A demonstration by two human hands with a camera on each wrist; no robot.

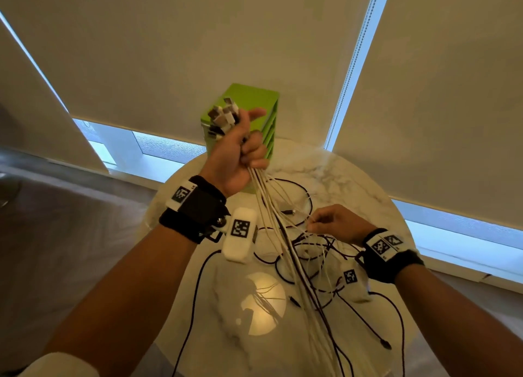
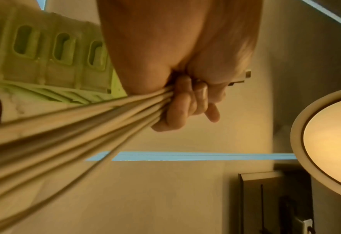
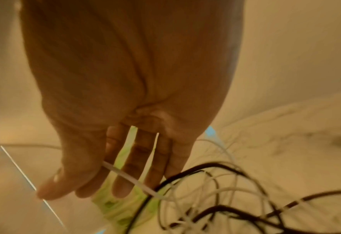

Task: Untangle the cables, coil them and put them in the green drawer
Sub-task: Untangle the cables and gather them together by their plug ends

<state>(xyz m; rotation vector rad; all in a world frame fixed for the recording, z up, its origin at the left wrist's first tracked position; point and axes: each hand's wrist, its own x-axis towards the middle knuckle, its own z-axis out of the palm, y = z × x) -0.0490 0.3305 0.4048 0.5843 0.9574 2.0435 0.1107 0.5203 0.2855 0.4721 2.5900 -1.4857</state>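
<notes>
The left hand (image 1: 235, 153) is held up in a tight fist around the plug ends of a bunch of cables (image 1: 285, 235), and the rest hangs down to a messy tangle on the round marble table (image 1: 353, 178), in front of the green drawer unit (image 1: 254, 99). The right hand (image 1: 334, 221) pinches one thin white cable (image 3: 129, 175) low in the tangle. The cables look light, bendy and smooth, so they will likely slip and snag; holding near the hard plugs seems best.

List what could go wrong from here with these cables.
1. The left hand grips the whole bundle of cables by the plugs; pulling up may tighten the knot on the table.
2. The right hand pinches one white cable; tugging may strain it.
3. Trailing ends may snag the green drawer unit.
</notes>
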